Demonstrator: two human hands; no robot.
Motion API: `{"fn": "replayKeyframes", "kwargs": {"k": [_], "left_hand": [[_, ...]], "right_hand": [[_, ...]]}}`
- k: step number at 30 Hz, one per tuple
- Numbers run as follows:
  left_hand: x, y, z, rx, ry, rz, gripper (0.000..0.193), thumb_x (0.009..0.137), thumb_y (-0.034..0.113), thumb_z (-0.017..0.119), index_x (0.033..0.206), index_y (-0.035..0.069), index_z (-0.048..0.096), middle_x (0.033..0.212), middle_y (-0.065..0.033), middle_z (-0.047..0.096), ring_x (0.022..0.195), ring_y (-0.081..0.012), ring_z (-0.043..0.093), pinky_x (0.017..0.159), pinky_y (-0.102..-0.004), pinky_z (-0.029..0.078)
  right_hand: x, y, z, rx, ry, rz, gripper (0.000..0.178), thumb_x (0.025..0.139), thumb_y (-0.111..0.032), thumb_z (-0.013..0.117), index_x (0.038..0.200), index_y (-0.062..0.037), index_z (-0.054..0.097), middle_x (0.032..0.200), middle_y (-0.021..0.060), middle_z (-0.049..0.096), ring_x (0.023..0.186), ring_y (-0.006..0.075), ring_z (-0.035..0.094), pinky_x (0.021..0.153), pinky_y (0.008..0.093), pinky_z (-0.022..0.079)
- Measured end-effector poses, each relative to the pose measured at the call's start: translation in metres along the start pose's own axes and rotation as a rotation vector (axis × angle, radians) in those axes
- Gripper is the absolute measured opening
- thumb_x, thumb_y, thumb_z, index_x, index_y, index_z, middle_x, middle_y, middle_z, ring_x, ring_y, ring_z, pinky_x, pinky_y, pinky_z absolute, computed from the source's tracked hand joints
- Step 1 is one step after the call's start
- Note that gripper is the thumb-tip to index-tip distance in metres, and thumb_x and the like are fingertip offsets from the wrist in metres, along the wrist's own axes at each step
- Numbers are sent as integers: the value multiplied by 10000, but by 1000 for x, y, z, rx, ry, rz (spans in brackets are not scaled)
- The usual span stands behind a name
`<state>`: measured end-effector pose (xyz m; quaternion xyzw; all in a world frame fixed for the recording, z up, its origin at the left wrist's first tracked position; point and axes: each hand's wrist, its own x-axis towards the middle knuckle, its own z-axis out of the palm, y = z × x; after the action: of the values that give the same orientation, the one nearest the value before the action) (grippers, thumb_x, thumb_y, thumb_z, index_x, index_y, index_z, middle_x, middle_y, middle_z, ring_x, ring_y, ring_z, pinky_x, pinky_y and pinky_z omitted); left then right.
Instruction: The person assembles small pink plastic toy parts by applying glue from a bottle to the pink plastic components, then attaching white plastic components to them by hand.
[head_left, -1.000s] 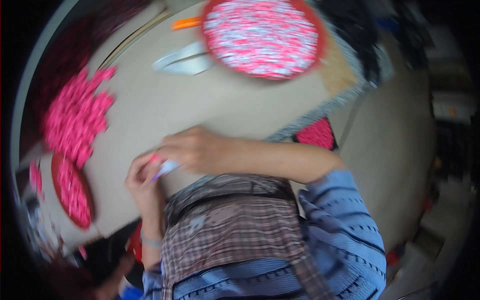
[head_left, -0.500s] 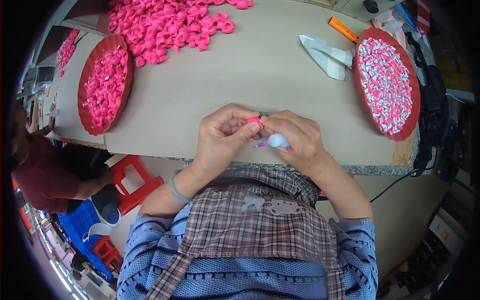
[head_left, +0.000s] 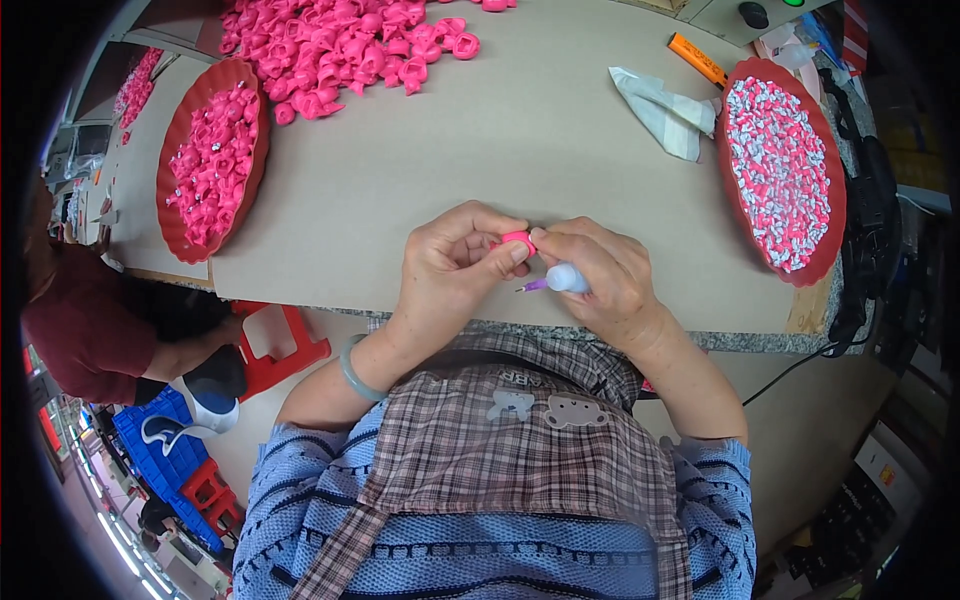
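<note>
A small pink plastic piece is pinched between the thumb and fingers of my left hand, above the near middle of the table. Close against it on the right is my right hand, its thumb and index fingertip touching or nearly touching the piece. Tucked in the curled fingers of that hand is a small whitish squeeze bottle with a purple needle tip, which points left and clear of the pink piece. Whether my right fingertips also hold some tiny part cannot be seen.
Loose pink pieces lie heaped at the far left. A red scalloped tray at left holds more; another tray at right holds small pink-and-white parts. Near it lie a crumpled white cloth and an orange marker. A person sits at left.
The view has shifted slightly. Both hands keep nearly the same pose around the pink piece, and the bottle stays in my right hand.
</note>
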<state>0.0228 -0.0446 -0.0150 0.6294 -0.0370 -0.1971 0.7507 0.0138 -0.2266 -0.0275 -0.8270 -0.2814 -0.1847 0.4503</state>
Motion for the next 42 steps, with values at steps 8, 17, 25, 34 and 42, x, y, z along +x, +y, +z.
{"fn": "replayKeyframes", "kwargs": {"k": [8, 17, 25, 34, 42], "left_hand": [[0, 1, 1, 14, 9, 11, 126, 865, -36, 615, 989, -53, 598, 863, -83, 660, 749, -107, 646, 676, -213, 545], [0, 0, 1, 17, -2, 23, 130, 866, -30, 616, 991, -55, 595, 860, -89, 660, 757, -111, 648, 678, -213, 545], [1, -1, 1, 34, 1, 48, 127, 872, -21, 612, 994, -53, 596, 860, -87, 663, 756, -109, 644, 665, -210, 538], [1, 4, -3, -42, -7, -1, 161, 879, 8, 616, 1032, -41, 604, 868, -81, 664, 773, -115, 639, 686, -223, 527], [7, 9, -19, -386, -114, -67, 231, 903, 70, 595, 1112, -27, 611, 974, -110, 651, 805, -147, 631, 729, -243, 521]], "right_hand": [[0, -1, 1, 5, 5, 5, 312, 664, -5, 721, 944, 4, 582, 780, 106, 622, 662, 242, 646, 542, 312, 528], [-1, 0, 1, 4, 1, 13, 297, 680, -23, 720, 943, -1, 583, 788, 109, 626, 673, 251, 649, 547, 317, 529], [-1, 1, 2, 5, 9, 21, 287, 680, 5, 708, 937, -5, 581, 780, 106, 622, 661, 245, 644, 542, 316, 526], [5, -3, 2, 30, 60, 21, 296, 675, 33, 702, 950, -4, 602, 785, 106, 634, 676, 237, 652, 554, 306, 526], [7, -7, -6, 234, 161, 304, 321, 692, 123, 651, 985, -6, 646, 856, 110, 674, 761, 185, 678, 663, 269, 531]]}}
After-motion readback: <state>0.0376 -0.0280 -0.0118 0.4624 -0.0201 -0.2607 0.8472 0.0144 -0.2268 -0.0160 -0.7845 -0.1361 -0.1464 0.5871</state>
